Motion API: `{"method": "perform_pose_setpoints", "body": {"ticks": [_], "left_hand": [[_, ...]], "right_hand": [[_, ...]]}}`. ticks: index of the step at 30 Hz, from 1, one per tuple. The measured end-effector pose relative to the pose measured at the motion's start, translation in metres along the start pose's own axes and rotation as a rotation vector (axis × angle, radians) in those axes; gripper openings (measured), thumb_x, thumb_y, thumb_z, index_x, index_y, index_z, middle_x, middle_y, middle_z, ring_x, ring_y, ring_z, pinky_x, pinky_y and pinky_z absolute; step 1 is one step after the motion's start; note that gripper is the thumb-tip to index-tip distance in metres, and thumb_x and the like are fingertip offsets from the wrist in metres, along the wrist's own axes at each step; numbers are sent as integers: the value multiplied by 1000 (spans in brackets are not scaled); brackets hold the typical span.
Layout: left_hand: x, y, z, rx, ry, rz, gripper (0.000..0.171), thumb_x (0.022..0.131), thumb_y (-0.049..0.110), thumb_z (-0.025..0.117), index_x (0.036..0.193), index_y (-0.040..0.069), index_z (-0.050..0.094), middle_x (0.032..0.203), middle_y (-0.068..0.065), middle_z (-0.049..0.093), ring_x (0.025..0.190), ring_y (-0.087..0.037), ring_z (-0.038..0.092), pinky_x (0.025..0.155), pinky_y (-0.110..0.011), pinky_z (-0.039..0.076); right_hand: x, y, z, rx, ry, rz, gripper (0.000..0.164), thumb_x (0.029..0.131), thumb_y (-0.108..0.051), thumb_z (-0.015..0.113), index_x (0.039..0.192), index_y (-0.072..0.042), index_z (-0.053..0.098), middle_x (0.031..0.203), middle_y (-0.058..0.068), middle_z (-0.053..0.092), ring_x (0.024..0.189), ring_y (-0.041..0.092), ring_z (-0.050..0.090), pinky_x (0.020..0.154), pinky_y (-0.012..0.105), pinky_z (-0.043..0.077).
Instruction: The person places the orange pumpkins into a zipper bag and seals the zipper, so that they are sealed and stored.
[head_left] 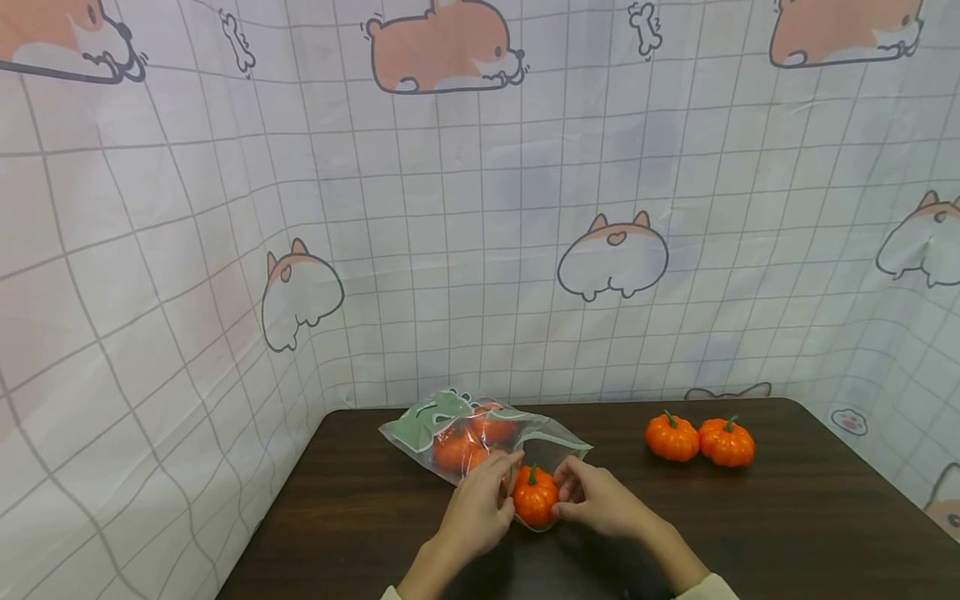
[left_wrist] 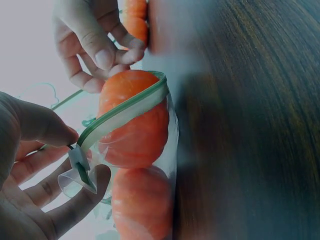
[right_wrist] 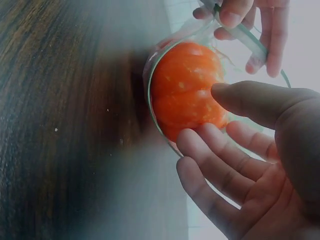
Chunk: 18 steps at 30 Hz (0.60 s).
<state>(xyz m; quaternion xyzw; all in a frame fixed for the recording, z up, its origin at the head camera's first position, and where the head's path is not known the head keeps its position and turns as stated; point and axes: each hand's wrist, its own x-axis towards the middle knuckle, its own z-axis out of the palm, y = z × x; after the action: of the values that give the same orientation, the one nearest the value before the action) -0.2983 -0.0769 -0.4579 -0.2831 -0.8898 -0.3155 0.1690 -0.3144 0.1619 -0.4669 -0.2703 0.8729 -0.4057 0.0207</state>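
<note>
A clear zip bag (head_left: 551,433) with a green printed pattern lies on the table, holding several small orange pumpkins (head_left: 453,450). Right at its mouth sits another orange pumpkin (head_left: 536,498), partly inside the green-edged opening. My left hand (head_left: 476,508) pinches the bag's edge beside the white zip slider (left_wrist: 79,159), thumb on one side and fingers on the other. On the opposite side, my right hand (head_left: 603,500) has its thumb and loosely extended fingers (right_wrist: 215,150) against the pumpkin at the mouth.
Two more orange pumpkins (head_left: 672,437) stand side by side at the table's back right. The dark wooden table (head_left: 345,508) meets a white gridded cloth (head_left: 480,250) with cartoon dogs along its back and left edges.
</note>
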Motion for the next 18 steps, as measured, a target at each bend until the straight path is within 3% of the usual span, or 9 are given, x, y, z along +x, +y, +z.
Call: {"method": "perform_pose_setpoints", "body": {"ticks": [8,18], "left_hand": [[-1,0,0,-1,0,2,65,78,-5,72,139,11,61,101,1,64,72,-1,52,63,-19,42],[-1,0,0,13,7,4,65,77,-4,74,139,12,62,105,0,67,74,-2,53,65,-20,42]], "right_hand": [[1,1,2,57,-95,-6,31,92,-17,74,118,-5,62,109,9,69,90,15,66,72,24,53],[-1,-2,6,40,-101,-25,39,95,-19,70,130,-4,61,128,14,58,85,12,63,70,23,51]]}}
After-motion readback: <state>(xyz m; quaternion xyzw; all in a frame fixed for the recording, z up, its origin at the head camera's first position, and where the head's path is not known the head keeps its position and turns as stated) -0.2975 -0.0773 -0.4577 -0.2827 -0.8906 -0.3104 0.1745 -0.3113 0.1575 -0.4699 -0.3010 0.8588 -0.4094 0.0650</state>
